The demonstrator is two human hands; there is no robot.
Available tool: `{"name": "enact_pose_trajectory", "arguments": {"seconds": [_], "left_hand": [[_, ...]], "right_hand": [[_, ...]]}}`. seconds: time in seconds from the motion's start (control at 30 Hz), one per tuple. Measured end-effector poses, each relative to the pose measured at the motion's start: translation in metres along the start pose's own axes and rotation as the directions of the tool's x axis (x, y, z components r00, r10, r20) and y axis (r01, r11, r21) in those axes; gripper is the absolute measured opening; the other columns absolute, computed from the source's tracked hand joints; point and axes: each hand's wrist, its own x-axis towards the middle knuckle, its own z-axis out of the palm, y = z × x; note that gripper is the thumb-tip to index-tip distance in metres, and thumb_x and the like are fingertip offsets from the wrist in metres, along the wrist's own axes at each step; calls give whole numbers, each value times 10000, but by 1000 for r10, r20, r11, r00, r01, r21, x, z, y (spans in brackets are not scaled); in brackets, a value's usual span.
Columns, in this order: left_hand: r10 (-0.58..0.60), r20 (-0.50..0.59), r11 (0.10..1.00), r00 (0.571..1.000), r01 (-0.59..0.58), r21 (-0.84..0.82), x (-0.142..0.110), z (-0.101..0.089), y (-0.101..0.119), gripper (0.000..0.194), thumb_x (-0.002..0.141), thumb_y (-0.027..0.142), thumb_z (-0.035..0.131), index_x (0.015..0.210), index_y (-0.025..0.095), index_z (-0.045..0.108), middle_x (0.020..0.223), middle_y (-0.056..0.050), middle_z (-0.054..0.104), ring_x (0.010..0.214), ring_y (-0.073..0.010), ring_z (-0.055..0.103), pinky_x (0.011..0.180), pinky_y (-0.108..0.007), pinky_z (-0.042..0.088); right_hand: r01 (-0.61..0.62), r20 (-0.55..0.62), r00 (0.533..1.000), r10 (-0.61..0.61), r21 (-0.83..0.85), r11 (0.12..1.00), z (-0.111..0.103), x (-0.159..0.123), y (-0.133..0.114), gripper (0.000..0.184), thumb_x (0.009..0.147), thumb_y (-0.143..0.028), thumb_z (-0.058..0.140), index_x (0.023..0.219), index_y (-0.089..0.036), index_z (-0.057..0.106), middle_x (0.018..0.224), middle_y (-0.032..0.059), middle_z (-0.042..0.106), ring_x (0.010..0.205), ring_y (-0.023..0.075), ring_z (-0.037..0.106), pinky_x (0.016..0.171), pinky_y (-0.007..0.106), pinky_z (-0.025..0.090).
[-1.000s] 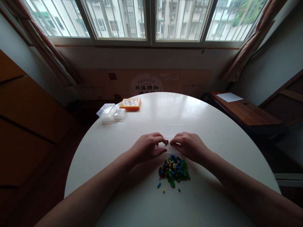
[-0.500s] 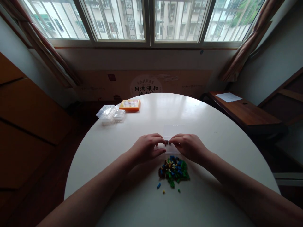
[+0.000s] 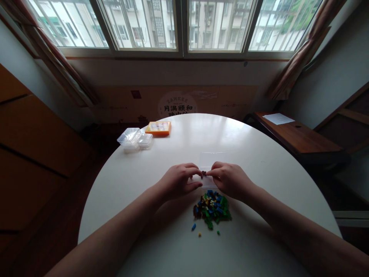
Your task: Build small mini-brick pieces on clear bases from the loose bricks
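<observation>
Over a flat translucent plastic case (image 3: 212,158) that lies open, my two hands meet at a few tiny dark brown building bricks (image 3: 204,173). My left hand (image 3: 180,179) has its fingertips against the left side of these bricks, its thumb held lower and apart. From the other side, my right hand (image 3: 230,179) reaches them with its index finger, the rest of its fingers bent in. Just in front lies a pile of small blue, green, brown and yellow building bricks (image 3: 213,209). How the bricks sit under the fingertips is partly hidden.
Several loose bricks, including a blue one (image 3: 193,227) and a yellow one (image 3: 200,234), lie nearer me on the round white table (image 3: 259,231). Clear plastic boxes (image 3: 129,138) and an orange box (image 3: 158,129) stand at the far left edge. A wooden desk (image 3: 305,132) stands beyond the right side.
My right hand has moved slightly left and its index finger has straightened, bringing its small brown brick against those at my left fingertips. My left hand has stayed nearly still.
</observation>
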Motion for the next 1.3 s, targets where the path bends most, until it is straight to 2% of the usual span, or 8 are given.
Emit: {"name": "enact_pose_trajectory", "arguments": {"seconds": [0.27, 0.57, 0.73, 0.93, 1.17, 1.3], "left_hand": [[-4, 6, 1000, 1000, 4, -4, 0, 0, 0, 231, 847, 315, 675, 1065, 242, 697, 1087, -24, 690, 771, -146, 656, 744, -279, 531], [4, 0, 1000, 1000, -4, -13, 0, -1, 1, 216, 848, 307, 674, 1049, 230, 695, 1086, -37, 689, 768, -145, 661, 740, -286, 541], [1, 10, 1000, 1000, -1, -13, 0, -2, 2, 221, 854, 306, 669, 1062, 239, 695, 1075, -31, 692, 777, -142, 664, 748, -282, 539], [-7, -5, 1000, 1000, 7, 4, 0, 0, 0, 254, 839, 312, 678, 1079, 231, 663, 1070, -32, 695, 766, -148, 661, 721, -282, 529], [-71, -44, 997, 996, 70, -22, 0, 3, 0, 337, 790, 276, 723, 1099, 217, 602, 1012, -22, 710, 767, -162, 671, 714, -296, 526], [-62, -48, 998, 997, 61, -24, 0, 4, -1, 343, 791, 278, 720, 1104, 218, 595, 1002, -23, 707, 771, -161, 674, 716, -295, 530]], "right_hand": [[-11, -24, 1000, 12, 38, 999, -2, 1, 1, 368, 862, -127, 562, 1107, -324, 752, 950, 9, 719, 697, 95, 613, 593, 207, 418], [-19, 1, 1000, 19, 22, 1000, 0, 2, 2, 336, 884, -176, 562, 1111, -337, 751, 944, 8, 716, 699, 108, 614, 595, 228, 396], [-31, -22, 999, 32, 25, 999, -1, 1, 3, 391, 863, -138, 555, 1131, -357, 739, 930, -5, 705, 701, 108, 602, 610, 239, 389], [32, -22, 999, -31, 74, 997, 2, 1, 6, 386, 886, -173, 564, 1170, -388, 713, 925, -8, 687, 735, 104, 601, 637, 239, 382], [73, 2, 997, -73, -4, 997, 3, 3, 5, 286, 947, -243, 553, 1088, -410, 738, 931, -9, 689, 740, 109, 596, 608, 255, 319], [90, 14, 996, -89, -19, 996, 2, 4, 5, 249, 955, -274, 569, 1065, -420, 739, 915, -19, 692, 740, 108, 596, 606, 259, 309]]}}
